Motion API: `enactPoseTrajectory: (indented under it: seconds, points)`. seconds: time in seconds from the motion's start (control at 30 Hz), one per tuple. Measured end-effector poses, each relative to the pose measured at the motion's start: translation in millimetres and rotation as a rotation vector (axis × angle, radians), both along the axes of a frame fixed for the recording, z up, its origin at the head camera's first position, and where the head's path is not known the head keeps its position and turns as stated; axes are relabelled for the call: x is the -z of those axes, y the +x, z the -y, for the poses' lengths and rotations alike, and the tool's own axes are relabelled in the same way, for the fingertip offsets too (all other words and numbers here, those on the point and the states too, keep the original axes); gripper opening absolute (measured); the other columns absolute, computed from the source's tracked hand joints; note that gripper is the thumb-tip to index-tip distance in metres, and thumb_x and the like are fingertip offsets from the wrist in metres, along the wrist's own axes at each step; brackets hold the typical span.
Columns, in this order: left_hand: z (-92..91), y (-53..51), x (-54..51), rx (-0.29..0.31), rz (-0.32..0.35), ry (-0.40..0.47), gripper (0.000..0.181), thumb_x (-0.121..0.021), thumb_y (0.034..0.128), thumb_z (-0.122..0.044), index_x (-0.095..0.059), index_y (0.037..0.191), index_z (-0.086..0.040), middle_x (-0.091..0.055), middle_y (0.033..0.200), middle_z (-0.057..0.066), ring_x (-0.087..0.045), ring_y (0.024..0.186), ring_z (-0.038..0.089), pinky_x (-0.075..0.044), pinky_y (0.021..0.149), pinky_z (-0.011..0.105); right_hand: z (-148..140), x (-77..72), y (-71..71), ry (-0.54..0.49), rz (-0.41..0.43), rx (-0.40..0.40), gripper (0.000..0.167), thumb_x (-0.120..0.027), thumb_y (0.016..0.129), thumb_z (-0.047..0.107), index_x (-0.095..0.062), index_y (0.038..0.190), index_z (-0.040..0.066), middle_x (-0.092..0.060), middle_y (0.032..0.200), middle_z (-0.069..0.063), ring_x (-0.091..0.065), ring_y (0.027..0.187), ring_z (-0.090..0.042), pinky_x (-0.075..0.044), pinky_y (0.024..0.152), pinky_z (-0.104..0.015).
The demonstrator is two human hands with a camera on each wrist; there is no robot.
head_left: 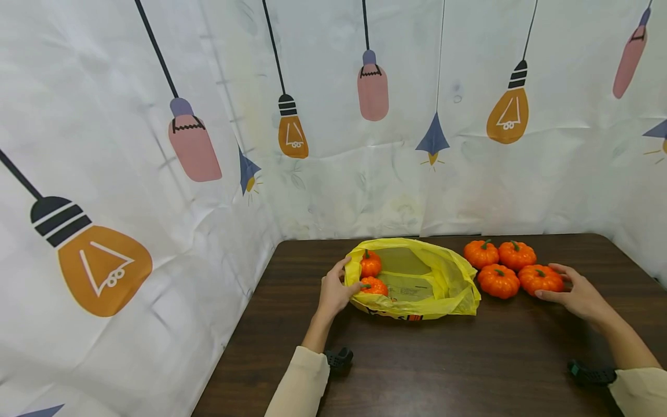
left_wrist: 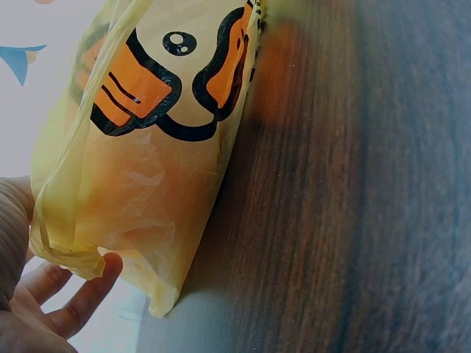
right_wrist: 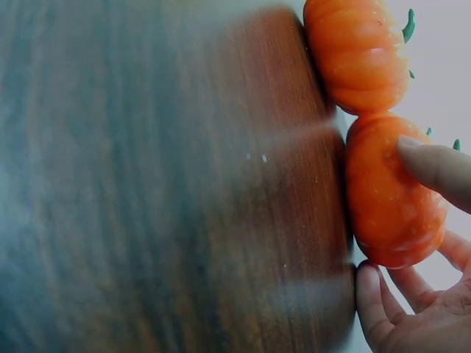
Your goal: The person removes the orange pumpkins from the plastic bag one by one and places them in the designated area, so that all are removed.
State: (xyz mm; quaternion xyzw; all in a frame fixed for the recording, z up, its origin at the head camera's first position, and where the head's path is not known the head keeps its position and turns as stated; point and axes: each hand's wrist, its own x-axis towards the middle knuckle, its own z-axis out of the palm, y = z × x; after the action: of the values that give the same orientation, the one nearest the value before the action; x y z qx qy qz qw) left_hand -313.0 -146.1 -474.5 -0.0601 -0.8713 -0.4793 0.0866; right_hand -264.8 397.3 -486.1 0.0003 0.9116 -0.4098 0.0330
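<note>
A yellow plastic bag (head_left: 445, 306) lies on its side on the table, its mouth gaping upward, with two small orange pumpkins (head_left: 370, 264) in its left end. My left hand (head_left: 334, 291) pinches the bag's left rim between thumb and fingers; the left wrist view shows the bag wall (left_wrist: 147, 191) with a printed cartoon face. To the right of the bag, several orange pumpkins (head_left: 498, 281) with green stems sit in a cluster. My right hand (head_left: 579, 295) grips the front right pumpkin (right_wrist: 394, 198), thumb on one side and fingers around the other. That pumpkin still touches its neighbour.
The dark wood-grain table (head_left: 438, 365) spans the area under both arms. A white curtain (head_left: 339, 191) printed with hanging lamps rises behind the table and along its left side. A dark band (head_left: 340, 360) is on the left wrist, another (head_left: 591, 373) on the right.
</note>
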Motion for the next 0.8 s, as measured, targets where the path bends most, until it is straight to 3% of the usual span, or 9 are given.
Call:
enactPoseTrajectory:
  seconds: [0.3, 0.57, 0.8]
  points:
    - [0.7, -0.1, 0.1, 0.000, 0.012, 0.006, 0.072, -0.082, 0.0834, -0.019, -0.054, 0.150, -0.022, -0.073, 0.111, 0.013, -0.058, 0.104, 0.032, -0.051, 0.069, 0.030, 0.2, 0.6, -0.2, -0.004, 0.001, -0.007, 0.099, -0.065, 0.100, 0.041, -0.005, 0.159, -0.010, -0.011, 0.151, -0.052, -0.023, 0.131, -0.067, -0.033, 0.096, -0.075]
    - [0.2, 0.6, 0.1, -0.009, 0.021, -0.007, 0.072, -0.082, 0.0839, -0.022, -0.054, 0.150, -0.024, -0.073, 0.113, 0.012, -0.050, 0.121, 0.041, -0.051, 0.081, 0.039, 0.2, -1.3, 1.0, -0.020, -0.004, -0.016, 0.098, -0.064, 0.100, 0.040, -0.004, 0.159, -0.011, -0.010, 0.150, -0.053, -0.023, 0.131, -0.069, -0.033, 0.096, -0.076]
    - [0.8, 1.3, 0.5, -0.005, 0.017, -0.006, 0.070, -0.082, 0.0848, -0.023, -0.054, 0.150, -0.025, -0.071, 0.118, 0.014, -0.051, 0.119, 0.039, -0.050, 0.077, 0.036, 10.0, -13.6, 7.9, 0.007, -0.079, 0.049, 0.095, -0.061, 0.101, 0.042, -0.006, 0.159, -0.008, -0.009, 0.150, -0.051, -0.024, 0.125, -0.070, -0.036, 0.089, -0.073]
